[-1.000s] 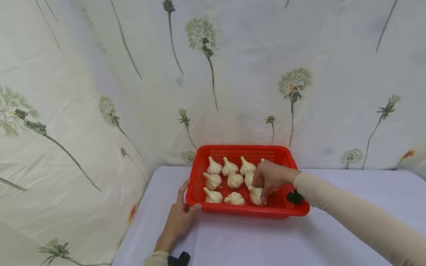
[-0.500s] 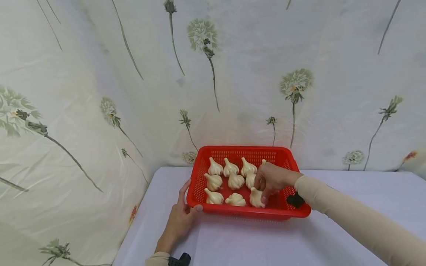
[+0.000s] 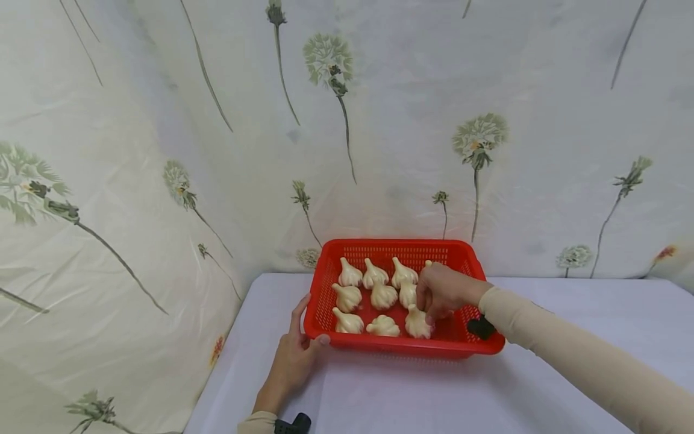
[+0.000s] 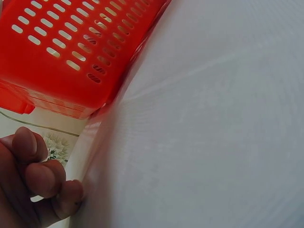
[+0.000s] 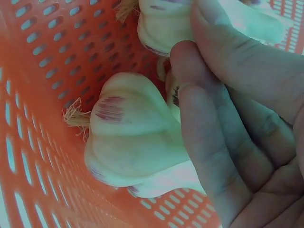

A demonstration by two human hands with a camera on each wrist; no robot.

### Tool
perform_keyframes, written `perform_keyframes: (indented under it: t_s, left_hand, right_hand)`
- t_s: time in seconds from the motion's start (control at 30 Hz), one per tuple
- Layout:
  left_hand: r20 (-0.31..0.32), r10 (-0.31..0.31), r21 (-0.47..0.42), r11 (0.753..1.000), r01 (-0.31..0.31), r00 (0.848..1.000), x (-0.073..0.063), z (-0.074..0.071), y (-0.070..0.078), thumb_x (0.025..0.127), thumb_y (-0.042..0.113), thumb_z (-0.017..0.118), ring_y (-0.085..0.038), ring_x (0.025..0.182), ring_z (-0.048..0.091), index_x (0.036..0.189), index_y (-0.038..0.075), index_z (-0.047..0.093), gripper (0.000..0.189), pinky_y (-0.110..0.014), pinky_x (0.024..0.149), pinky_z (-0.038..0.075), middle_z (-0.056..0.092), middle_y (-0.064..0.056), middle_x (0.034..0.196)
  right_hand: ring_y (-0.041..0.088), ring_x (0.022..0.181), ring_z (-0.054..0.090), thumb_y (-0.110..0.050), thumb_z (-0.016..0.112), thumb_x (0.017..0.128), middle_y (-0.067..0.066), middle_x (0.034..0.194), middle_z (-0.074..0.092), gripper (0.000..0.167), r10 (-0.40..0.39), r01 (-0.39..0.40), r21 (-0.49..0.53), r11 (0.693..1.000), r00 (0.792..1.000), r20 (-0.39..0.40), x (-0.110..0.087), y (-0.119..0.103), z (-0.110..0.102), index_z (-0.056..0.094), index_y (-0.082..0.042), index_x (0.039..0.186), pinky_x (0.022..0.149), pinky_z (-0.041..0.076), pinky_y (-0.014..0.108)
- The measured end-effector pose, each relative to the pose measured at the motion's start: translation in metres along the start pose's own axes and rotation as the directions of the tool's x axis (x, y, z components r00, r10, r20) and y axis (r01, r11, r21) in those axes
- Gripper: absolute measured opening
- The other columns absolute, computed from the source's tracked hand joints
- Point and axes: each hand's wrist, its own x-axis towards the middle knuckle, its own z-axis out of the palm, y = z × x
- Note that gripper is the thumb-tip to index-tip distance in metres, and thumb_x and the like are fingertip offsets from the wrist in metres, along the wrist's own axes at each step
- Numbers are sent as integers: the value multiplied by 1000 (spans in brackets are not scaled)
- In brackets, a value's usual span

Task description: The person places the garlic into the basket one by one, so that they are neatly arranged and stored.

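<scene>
A red plastic basket [image 3: 401, 345] with slotted walls stands on the table, holding several garlic bulbs [image 3: 347, 296] in rough rows. My left hand [image 3: 293, 357] grips its front left corner, thumb at the front and index finger along the left side. In the left wrist view, the other fingers [image 4: 45, 178] curl below, apart from the basket wall [image 4: 71, 42]. Inside the basket, my right hand [image 3: 446, 290] pinches a garlic bulb [image 3: 417, 323] near the front right. The right wrist view has the thumb [image 5: 247, 57] over that bulb [image 5: 164, 26], beside another garlic bulb [image 5: 133, 133].
A white cloth covers the table [image 3: 401, 398]. Close behind the basket hangs a pale curtain [image 3: 390, 120] printed with dandelions, which also runs along the left side. A black wrist camera [image 3: 480, 325] on the right wrist overlaps the basket's right end.
The right thumb has shifted slightly up along the front right garlic bulb, which has turned a little. The left hand and the basket stay in place.
</scene>
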Motion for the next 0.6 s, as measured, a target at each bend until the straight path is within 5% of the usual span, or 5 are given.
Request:
perform_keyframes:
  t_s: [0.6]
  left_hand:
    - [10, -17, 10, 1000, 17, 1000, 0, 0, 3, 96, 50, 72, -4, 54, 37, 163, 53, 21, 84, -23, 50, 33, 51, 8, 56]
  right_hand:
    - [12, 67, 63, -30, 99, 73, -4, 84, 76, 34, 26, -21, -147, 989, 999, 31, -8, -11, 3, 85, -19, 101, 64, 58, 27]
